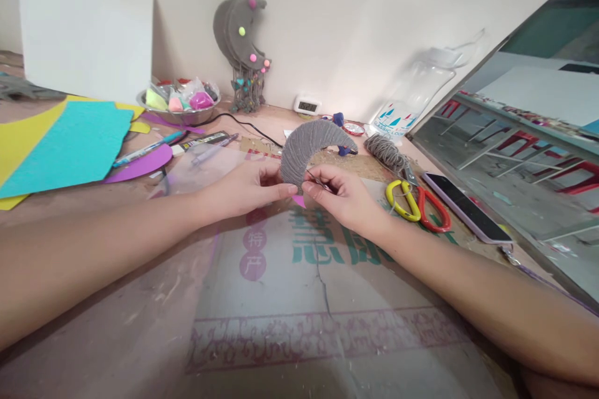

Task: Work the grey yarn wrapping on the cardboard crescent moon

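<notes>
A crescent moon shape (299,148) wound with grey yarn stands above the mat in front of me. My left hand (267,187) is closed on its lower left edge, thumb in front. My right hand (344,194) is closed at the lower right edge, thumb and forefinger pinching grey yarn against the crescent. A loose yarn strand (322,287) trails below over the clear-covered printed sheet (281,287). A bit of purple (298,201) shows under the crescent's lower tip. The fingers behind the crescent are partly hidden.
Right of my hands lie scissors (418,202), a grey yarn bundle (386,153) and a phone (468,209). A clear bottle (412,96), small clock (307,105) and bowl of coloured clay (180,113) stand behind. Coloured sheets (70,149) lie left; a crescent ornament (241,37) hangs on the wall.
</notes>
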### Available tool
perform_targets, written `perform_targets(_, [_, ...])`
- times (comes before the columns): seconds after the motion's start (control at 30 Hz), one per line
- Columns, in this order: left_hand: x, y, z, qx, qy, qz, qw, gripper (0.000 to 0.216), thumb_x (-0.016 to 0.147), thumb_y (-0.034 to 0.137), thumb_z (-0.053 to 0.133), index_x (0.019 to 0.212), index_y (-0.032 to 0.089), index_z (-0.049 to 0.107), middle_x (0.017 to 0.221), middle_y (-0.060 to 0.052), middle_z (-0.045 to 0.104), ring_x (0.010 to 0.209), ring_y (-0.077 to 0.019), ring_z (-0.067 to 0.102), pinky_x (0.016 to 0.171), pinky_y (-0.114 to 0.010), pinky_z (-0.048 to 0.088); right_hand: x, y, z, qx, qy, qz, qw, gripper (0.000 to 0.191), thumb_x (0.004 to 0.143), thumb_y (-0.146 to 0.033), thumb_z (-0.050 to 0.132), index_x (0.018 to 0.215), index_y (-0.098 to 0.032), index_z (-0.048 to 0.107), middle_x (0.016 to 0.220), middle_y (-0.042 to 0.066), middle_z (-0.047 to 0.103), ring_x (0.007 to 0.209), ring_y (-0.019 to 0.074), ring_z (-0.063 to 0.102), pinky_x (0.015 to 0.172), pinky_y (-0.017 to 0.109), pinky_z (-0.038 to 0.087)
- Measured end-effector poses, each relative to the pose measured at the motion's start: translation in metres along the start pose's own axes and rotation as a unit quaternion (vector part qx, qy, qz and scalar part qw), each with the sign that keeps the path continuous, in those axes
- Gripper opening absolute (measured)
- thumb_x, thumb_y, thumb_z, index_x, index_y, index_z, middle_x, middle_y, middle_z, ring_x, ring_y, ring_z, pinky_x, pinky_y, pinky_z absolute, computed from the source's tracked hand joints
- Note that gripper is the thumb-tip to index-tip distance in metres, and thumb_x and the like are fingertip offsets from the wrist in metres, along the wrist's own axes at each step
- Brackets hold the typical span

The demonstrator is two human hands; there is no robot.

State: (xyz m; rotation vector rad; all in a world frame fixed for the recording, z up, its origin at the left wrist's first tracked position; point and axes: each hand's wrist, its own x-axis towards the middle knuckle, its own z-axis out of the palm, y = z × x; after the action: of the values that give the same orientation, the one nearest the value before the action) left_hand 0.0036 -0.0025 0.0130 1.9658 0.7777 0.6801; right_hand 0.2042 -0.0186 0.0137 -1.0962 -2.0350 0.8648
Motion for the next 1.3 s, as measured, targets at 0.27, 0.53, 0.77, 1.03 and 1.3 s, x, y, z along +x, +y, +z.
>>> perform_targets(0.27, [0.001,-0.006,-0.003,-0.032,0.014,-0.019,0.999,0.024,0.086,0.038,0.053,0.082,0.015,0.059,0.069,0.001,0.053,0.062,-0.0109,0.049,0.057,-0.024,0.039,-0.002,0.008,-0.016,-0.199,0.059,-0.176,0.962,0.024,0.092,-0.031,0.046,0.108,-0.016,0.056,0.094,0.006,0.063,0.079,0.0146,0.057,0.070,0.027,0.045])
perform_targets(0.53, [0.000,-0.003,-0.001,-0.033,0.028,-0.034,0.998,0.022,0.086,0.034,0.053,0.090,0.013,0.061,0.072,0.001,0.054,0.065,-0.0102,0.047,0.060,-0.024,0.037,-0.005,0.011,-0.020,-0.419,0.094,-0.292,0.854,0.021,0.093,-0.026,0.048,0.105,-0.015,0.061,0.089,0.007,0.068,0.081,0.0187,0.061,0.073,0.031,0.047])
perform_targets(0.77, [0.000,-0.001,-0.002,-0.030,0.030,-0.043,0.998,0.023,0.087,0.032,0.053,0.096,0.013,0.061,0.075,0.001,0.055,0.067,-0.0108,0.049,0.062,-0.025,0.038,-0.004,0.010,-0.019,-0.445,0.096,-0.295,0.840,0.020,0.092,-0.027,0.051,0.101,-0.014,0.062,0.084,0.005,0.067,0.077,0.0179,0.059,0.070,0.029,0.045])
perform_targets(1.03, [0.000,-0.001,-0.001,-0.021,0.036,-0.037,0.998,0.022,0.086,0.034,0.054,0.089,0.012,0.061,0.071,0.002,0.053,0.064,-0.0103,0.047,0.060,-0.024,0.037,-0.003,0.012,-0.017,-0.452,0.091,-0.286,0.840,0.021,0.092,-0.028,0.050,0.101,-0.014,0.063,0.082,0.005,0.066,0.075,0.0174,0.056,0.069,0.029,0.043])
perform_targets(1.3, [0.001,-0.001,0.000,-0.001,0.039,-0.037,0.999,0.020,0.084,0.030,0.054,0.089,0.012,0.061,0.072,0.002,0.054,0.066,-0.0110,0.048,0.063,-0.024,0.039,-0.004,0.009,-0.018,-0.475,0.080,-0.287,0.828,0.023,0.093,-0.028,0.048,0.101,-0.014,0.063,0.081,0.006,0.066,0.073,0.0176,0.054,0.069,0.029,0.042])
